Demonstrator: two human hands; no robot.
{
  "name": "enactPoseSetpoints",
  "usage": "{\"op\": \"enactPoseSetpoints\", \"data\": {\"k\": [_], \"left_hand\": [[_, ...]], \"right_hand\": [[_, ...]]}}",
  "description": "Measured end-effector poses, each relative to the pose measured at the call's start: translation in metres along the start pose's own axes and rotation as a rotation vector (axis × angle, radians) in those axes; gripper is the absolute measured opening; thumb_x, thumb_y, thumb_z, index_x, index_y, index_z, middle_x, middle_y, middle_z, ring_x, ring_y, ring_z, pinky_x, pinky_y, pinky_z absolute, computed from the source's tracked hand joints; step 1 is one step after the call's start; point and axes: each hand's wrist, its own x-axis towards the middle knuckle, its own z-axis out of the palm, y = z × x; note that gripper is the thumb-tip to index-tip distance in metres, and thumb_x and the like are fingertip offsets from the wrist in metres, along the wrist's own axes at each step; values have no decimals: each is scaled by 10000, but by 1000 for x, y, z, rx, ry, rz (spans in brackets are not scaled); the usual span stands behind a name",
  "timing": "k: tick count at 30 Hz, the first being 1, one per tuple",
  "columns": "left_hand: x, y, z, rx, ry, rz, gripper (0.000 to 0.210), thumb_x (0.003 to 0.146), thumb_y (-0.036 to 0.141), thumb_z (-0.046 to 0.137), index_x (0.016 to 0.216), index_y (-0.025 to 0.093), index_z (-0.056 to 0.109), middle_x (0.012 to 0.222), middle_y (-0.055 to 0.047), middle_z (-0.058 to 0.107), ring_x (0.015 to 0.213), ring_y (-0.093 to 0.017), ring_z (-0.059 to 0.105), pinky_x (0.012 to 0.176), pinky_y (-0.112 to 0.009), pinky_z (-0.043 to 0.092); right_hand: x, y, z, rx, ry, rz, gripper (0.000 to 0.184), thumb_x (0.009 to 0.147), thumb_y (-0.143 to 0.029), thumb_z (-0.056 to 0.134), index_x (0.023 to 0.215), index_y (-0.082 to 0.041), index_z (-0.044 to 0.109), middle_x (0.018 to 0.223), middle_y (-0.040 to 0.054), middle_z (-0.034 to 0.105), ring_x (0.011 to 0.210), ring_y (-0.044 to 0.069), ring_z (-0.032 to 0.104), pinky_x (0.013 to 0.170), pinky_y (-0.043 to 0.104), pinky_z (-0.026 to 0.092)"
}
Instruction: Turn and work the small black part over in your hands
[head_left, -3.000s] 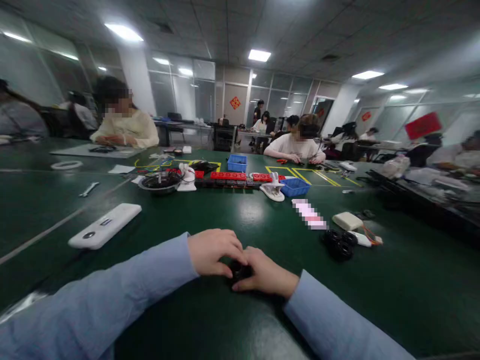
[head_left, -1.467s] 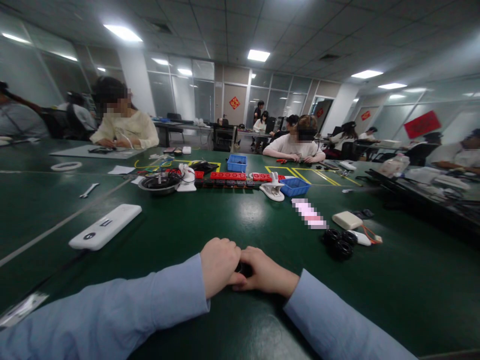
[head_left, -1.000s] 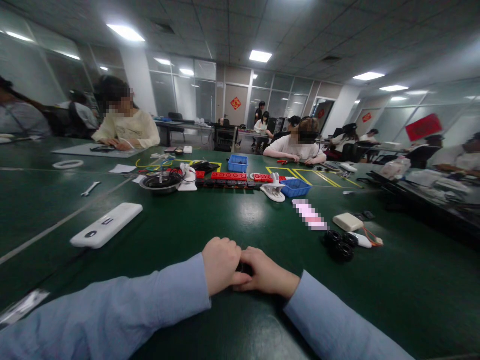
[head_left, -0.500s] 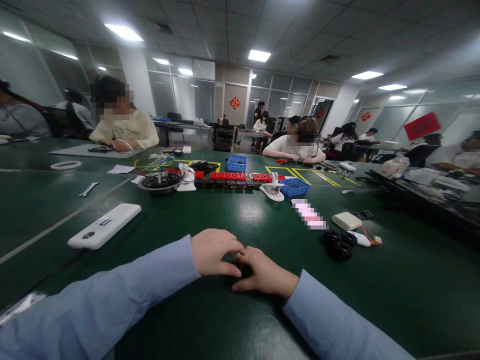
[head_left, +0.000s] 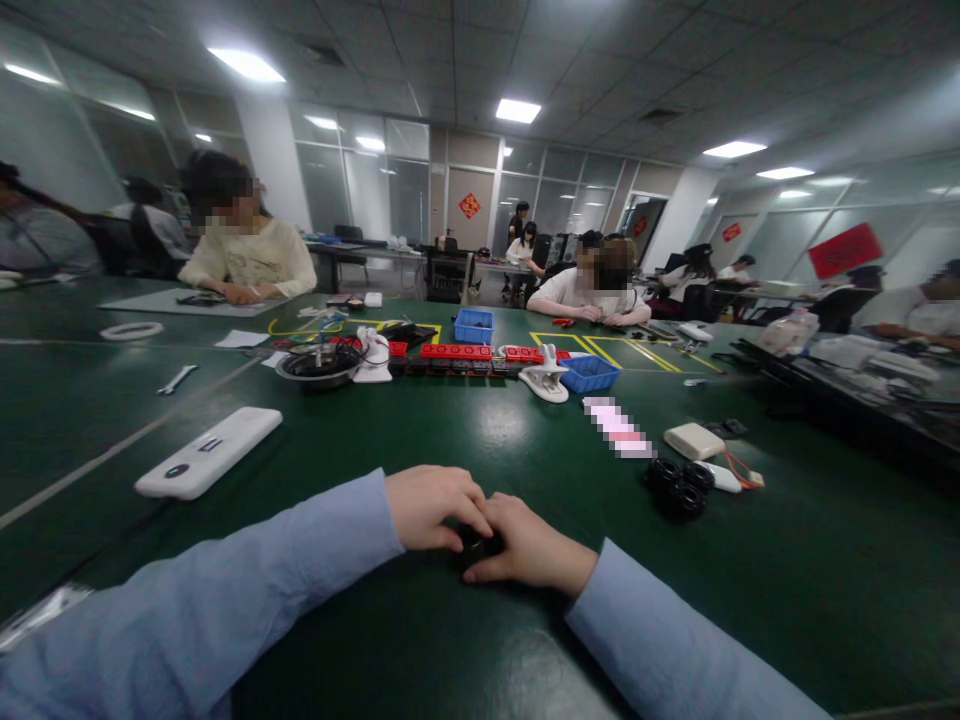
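My right hand (head_left: 521,542) is closed around a small black object (head_left: 480,545) at the near middle of the table. Most of that object is hidden by my fingers, so its kind does not show. From the left, my left hand (head_left: 435,505) reaches over it, fingers bent and touching my right fingertips; its thumb rests against the black object. Right of both hands lies a cluster of glossy black rings (head_left: 679,488), perhaps coils or rolls.
On the green table (head_left: 337,560) lie a long white device (head_left: 210,453), a wrench (head_left: 178,379), a metal bowl (head_left: 319,375), red power strips (head_left: 455,352), a white clamp (head_left: 547,383), a blue basket (head_left: 590,375) and a beige box (head_left: 694,441). Co-workers sit across the table.
My left hand has shifted slightly down and right, its fingers and thumb drawing closer around the black object. My right hand stays in place.
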Motion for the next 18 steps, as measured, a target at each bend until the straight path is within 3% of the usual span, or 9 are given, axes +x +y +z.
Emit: {"op": "enactPoseSetpoints", "data": {"k": [18], "left_hand": [[3, 6, 3, 58, 39, -129, 316, 662, 337, 760, 947, 231, 673, 938, -13, 636, 874, -194, 582, 700, -266, 449]], "right_hand": [[0, -2, 0, 49, 21, 17, 412, 583, -341, 779, 950, -199, 653, 899, 22, 640, 837, 200, 560, 743, 296, 407]]}}
